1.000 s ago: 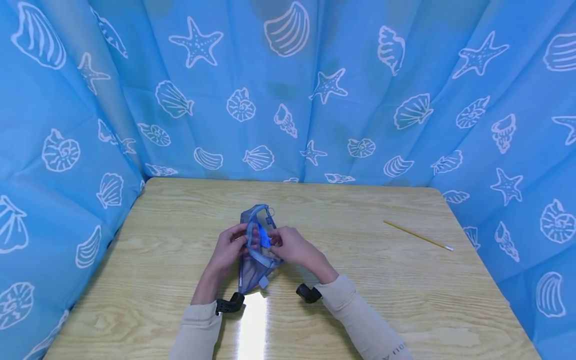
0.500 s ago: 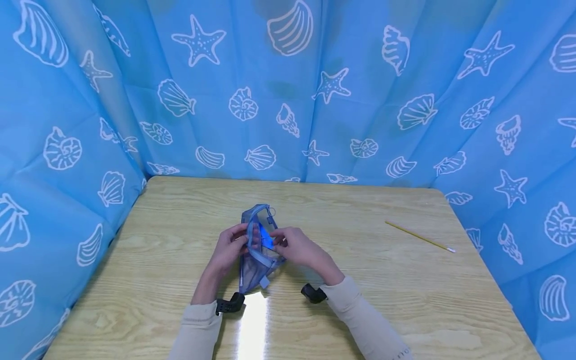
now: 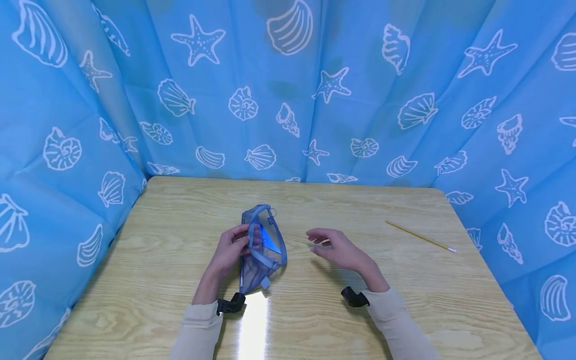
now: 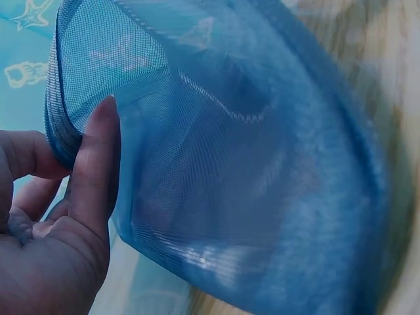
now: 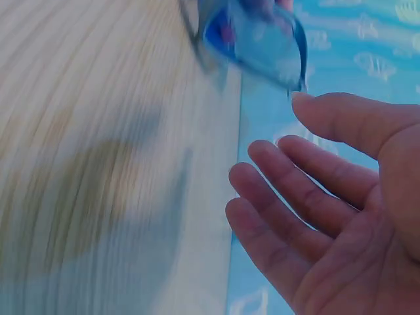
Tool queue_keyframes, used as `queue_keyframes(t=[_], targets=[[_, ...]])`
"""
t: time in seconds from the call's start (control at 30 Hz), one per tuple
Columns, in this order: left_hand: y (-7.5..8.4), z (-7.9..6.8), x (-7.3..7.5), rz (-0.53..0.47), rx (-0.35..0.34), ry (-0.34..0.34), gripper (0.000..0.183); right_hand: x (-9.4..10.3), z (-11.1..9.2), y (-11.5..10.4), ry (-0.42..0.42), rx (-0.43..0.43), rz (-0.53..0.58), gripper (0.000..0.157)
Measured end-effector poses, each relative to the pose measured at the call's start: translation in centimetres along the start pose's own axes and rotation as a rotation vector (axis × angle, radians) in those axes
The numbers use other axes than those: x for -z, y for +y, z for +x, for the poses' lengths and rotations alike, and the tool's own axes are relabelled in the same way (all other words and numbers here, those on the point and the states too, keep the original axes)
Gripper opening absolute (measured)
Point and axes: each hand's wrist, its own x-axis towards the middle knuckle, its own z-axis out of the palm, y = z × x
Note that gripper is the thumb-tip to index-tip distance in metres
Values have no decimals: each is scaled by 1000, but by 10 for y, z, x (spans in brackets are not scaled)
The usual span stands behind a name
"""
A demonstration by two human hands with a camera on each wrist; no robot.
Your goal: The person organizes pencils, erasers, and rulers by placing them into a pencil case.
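Observation:
A translucent blue mesh zip pouch (image 3: 256, 272) stands on the table with its mouth spread open towards the right. My left hand (image 3: 227, 247) pinches the near-left rim between thumb and fingers; in the left wrist view, the mesh wall (image 4: 210, 177) spreads beyond the hand (image 4: 59, 230). A bright blue object (image 3: 270, 243) shows inside the pouch, its kind unclear. My right hand (image 3: 339, 249) hovers to the right of the pouch, fingers relaxed and holding nothing. In the right wrist view, its palm (image 5: 328, 203) is bare and the blurred pouch (image 5: 269, 42) lies beyond.
A yellow pencil (image 3: 418, 235) with a white eraser end lies on the right part of the wooden table (image 3: 342, 310). Blue curtains (image 3: 288, 90) printed with white shells and starfish surround the table's back and sides. A bright light reflection sits near the front.
My right hand has left the pouch's mouth and moved right, its fingers loosened. The blue object stays inside the pouch. My left hand keeps its hold on the rim.

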Motion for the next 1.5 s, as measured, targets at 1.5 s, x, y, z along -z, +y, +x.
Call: queue_keyframes(t=[1.5], targets=[[-11, 1, 3, 74, -15, -103, 51, 154, -127, 149, 362, -385, -397, 40]])
